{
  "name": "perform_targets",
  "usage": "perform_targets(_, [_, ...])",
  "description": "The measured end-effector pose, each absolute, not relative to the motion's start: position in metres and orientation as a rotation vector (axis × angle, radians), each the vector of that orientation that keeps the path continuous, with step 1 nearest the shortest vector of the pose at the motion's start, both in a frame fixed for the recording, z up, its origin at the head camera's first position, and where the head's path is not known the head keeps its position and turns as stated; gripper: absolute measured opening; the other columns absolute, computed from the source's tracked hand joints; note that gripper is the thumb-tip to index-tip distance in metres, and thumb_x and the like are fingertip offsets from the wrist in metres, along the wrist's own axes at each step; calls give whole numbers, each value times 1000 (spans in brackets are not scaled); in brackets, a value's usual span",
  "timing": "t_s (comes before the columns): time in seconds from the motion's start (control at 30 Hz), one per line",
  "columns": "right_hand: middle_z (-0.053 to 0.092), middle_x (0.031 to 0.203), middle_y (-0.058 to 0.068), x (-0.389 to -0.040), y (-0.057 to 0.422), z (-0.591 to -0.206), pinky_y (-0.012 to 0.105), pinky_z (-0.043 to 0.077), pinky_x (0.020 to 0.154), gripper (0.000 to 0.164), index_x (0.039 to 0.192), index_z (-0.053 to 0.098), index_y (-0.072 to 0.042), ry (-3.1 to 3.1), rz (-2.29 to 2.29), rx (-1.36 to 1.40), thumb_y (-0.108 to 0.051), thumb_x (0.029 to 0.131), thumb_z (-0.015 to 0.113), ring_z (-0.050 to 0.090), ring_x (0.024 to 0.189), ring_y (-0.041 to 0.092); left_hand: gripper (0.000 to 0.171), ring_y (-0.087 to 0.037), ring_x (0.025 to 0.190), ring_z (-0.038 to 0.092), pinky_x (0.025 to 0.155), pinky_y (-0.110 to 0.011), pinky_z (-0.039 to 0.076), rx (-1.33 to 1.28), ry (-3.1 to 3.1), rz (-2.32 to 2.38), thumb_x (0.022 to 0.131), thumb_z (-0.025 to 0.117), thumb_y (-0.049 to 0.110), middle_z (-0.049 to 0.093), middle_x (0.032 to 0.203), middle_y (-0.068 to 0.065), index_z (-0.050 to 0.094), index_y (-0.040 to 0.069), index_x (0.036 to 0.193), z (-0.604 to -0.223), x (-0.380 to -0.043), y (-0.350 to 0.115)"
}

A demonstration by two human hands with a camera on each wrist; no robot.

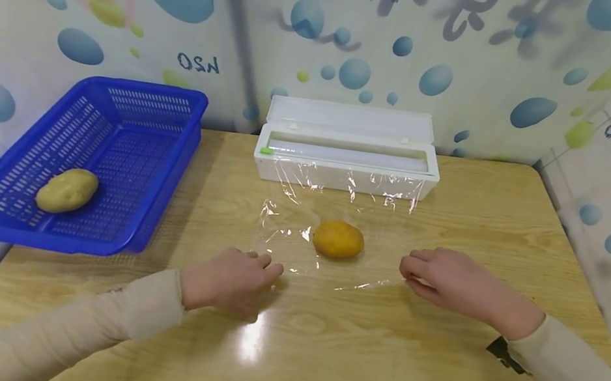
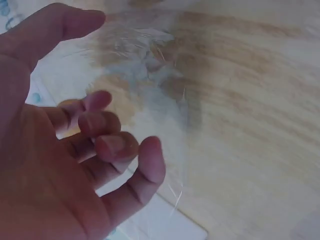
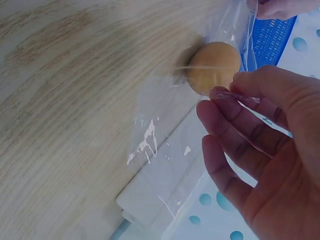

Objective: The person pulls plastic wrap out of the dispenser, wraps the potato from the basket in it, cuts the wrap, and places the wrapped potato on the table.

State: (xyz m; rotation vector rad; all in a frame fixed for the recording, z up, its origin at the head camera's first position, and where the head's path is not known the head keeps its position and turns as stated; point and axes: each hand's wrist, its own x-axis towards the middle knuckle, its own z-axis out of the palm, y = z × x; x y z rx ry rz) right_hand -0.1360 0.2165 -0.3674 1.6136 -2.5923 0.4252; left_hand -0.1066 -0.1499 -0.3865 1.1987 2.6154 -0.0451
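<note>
Clear plastic wrap (image 1: pixel 275 232) stretches from a white dispenser box (image 1: pixel 430 181) toward me over the wooden table. My right hand (image 1: pixel 448 281) pinches the wrap's near right edge between thumb and fingertips, clearest in the right wrist view. At the near left corner is my left hand (image 1: pixel 233 278); in the left wrist view its thumb stands apart from loosely bent fingers, with wrap behind them. Between the hands lies an oval yellow-orange item (image 1: pixel 338 240), like a potato or mango. The wrap overlaps it in the right wrist view.
A blue perforated basket (image 1: pixel 46 240) stands on the left, holding a pale potato (image 1: pixel 67 190). The dispenser's lid (image 1: pixel 351 120) is raised, and a green slider (image 1: pixel 266 151) sits at its left end. Patterned walls (image 1: pixel 327 42) border the table's back and sides.
</note>
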Motion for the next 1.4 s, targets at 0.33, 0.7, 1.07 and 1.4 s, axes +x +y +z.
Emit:
perform_targets(0.33, [47,75,-13,-137,222,-365,23,41,53,25,81,54,-17,-2657,431,1530,-2,79,74,40,60,2,27,-17,60,50,47,-30,43,1362,2579,23,71,71,0,46,71,0,50,10,85,-377,-116,-169])
perform_targets(0.7, [54,84,-14,-141,232,-365,25,47,59,21,88,61,-15,-2795,583,1463,1,80,73,50,70,1,19,-10,63,52,55,-26,45,1315,2540,387,79,62,-9,58,78,2,59,7,88,-357,-130,-188])
perform_targets(1.07, [63,87,-6,-148,238,-360,28,49,62,10,95,66,-9,-2956,773,1367,-1,89,66,52,72,2,19,-10,72,58,64,-30,50,1354,2492,566,83,64,-10,63,79,1,60,9,84,-351,-148,-194])
perform_targets(1.4, [60,83,-13,-154,241,-362,24,48,60,12,94,66,-12,-2897,877,1329,0,90,65,53,71,1,18,-10,75,59,67,-30,51,1309,2472,648,85,65,-9,63,82,1,60,8,88,-344,-160,-196])
